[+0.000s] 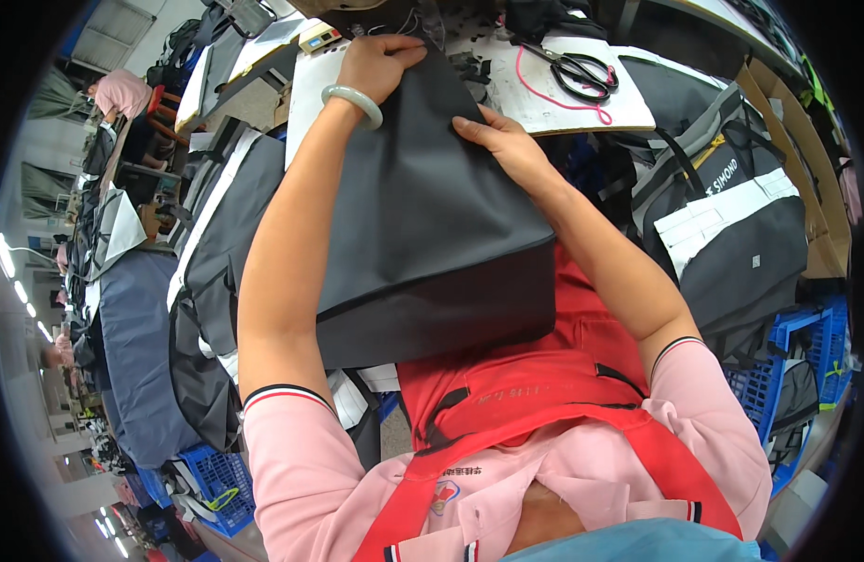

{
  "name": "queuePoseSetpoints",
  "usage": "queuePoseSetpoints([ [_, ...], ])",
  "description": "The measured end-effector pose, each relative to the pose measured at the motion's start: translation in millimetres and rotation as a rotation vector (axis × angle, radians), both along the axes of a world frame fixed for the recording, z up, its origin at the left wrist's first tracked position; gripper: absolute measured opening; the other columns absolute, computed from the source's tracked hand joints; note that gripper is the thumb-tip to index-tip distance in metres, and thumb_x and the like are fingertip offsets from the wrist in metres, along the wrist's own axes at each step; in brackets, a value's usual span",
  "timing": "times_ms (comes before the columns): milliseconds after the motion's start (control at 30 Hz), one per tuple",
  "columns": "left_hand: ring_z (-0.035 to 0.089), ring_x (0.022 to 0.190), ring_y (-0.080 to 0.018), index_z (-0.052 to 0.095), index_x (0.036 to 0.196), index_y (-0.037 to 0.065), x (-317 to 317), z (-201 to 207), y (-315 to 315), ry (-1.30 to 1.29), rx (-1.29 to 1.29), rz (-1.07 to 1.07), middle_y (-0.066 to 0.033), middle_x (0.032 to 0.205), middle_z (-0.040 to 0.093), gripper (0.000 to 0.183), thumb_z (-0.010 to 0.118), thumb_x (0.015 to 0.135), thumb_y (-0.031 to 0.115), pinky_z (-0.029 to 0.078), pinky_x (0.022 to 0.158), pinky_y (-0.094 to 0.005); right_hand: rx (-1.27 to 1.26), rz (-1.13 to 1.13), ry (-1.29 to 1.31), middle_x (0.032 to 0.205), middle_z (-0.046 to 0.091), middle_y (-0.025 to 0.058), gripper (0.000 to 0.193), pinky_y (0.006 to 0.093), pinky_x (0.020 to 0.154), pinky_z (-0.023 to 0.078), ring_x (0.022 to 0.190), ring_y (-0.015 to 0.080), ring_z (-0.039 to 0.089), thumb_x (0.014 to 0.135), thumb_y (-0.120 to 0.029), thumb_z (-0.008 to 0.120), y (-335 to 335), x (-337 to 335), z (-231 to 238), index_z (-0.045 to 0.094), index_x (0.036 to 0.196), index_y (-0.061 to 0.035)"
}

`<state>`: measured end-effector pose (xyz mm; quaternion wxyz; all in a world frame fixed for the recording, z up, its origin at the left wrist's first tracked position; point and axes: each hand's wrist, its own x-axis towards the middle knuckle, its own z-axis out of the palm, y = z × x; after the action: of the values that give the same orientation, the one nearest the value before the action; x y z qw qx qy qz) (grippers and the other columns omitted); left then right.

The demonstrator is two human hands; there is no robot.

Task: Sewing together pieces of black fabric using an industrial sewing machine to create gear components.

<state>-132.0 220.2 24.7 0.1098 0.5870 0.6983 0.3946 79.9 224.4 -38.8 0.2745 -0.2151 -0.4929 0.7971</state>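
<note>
A large black sheet of coated fabric (404, 178) drapes from the worktable down over my lap, its lower part folded over along a curved seam. My left hand (380, 67), with a pale bangle on the wrist, pinches the far left edge of the fabric close to the sewing machine (385, 11). On the fabric's right edge, my right hand (507, 145) grips with the thumb on top and the other fingers partly hidden beneath. The machine's needle area is too dark to make out.
Black-handled scissors (582, 77) with a pink cord (544, 92) lie on the white tabletop (628, 108). Black bags with white strips (731, 220) are piled right, more fabric (137, 347) left. Blue crates (216, 482) stand low on both sides. Another person (127, 98) sits far left.
</note>
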Motion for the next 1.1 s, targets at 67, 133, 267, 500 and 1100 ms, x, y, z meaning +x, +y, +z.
queuePoseSetpoints([
  [67, 0.068, 0.090, -0.0193, 0.073, 0.102, 0.005, 0, 3, 3, -0.009, -0.001, 0.000, -0.0111, 0.096, 0.073, 0.027, 0.071, 0.082, 0.023, 0.050, 0.084, -0.0287, 0.010, -0.002, -0.002, 0.099, 0.066, 0.0023, 0.032, 0.0232, 0.074, 0.050, 0.083, 0.0089, 0.061, 0.093, -0.023, 0.061, 4, -3, 1, 0.060, 0.118, -0.0023],
  [133, 0.068, 0.090, -0.0184, 0.073, 0.103, 0.005, 1, 6, 4, -0.025, -0.011, 0.027, -0.0102, 0.096, 0.073, 0.028, 0.071, 0.082, 0.024, 0.050, 0.084, -0.0286, 0.020, -0.010, -0.043, 0.100, 0.066, 0.0024, 0.032, 0.0233, 0.074, 0.049, 0.085, 0.0089, 0.061, 0.093, -0.023, 0.061, 5, -5, 2, 0.060, 0.117, -0.0017],
  [267, 0.067, 0.088, -0.0169, 0.072, 0.104, 0.004, 5, -1, -22, -0.028, -0.051, -0.040, -0.0088, 0.095, 0.073, 0.033, 0.070, 0.084, 0.031, 0.050, 0.083, -0.0290, 0.114, 0.113, -0.114, 0.101, 0.065, 0.0037, 0.035, 0.0250, 0.076, 0.049, 0.086, 0.0090, 0.060, 0.093, -0.025, 0.061, 0, 19, -2, 0.059, 0.117, -0.0001],
  [500, 0.058, 0.108, -0.0377, 0.061, 0.123, 0.006, -13, -74, -199, 0.364, -0.451, -0.027, -0.0188, 0.115, 0.064, 0.046, 0.068, 0.083, 0.028, 0.046, 0.096, -0.0396, 0.067, 0.132, -0.386, 0.108, 0.065, 0.0029, 0.034, 0.0248, 0.087, 0.047, 0.096, 0.0097, 0.060, 0.096, -0.020, 0.058, -6, 131, -100, 0.056, 0.123, 0.0000],
  [1100, 0.057, 0.109, -0.0321, 0.058, 0.129, 0.024, -30, -55, -370, 0.032, -0.625, 0.161, -0.0156, 0.119, 0.058, 0.058, 0.075, 0.076, 0.041, 0.046, 0.096, -0.0379, 1.071, -0.017, -0.465, 0.104, 0.068, 0.0138, 0.026, 0.0304, 0.083, 0.049, 0.093, 0.0239, 0.065, 0.094, -0.019, 0.057, 1, 64, -71, 0.065, 0.113, -0.0028],
])
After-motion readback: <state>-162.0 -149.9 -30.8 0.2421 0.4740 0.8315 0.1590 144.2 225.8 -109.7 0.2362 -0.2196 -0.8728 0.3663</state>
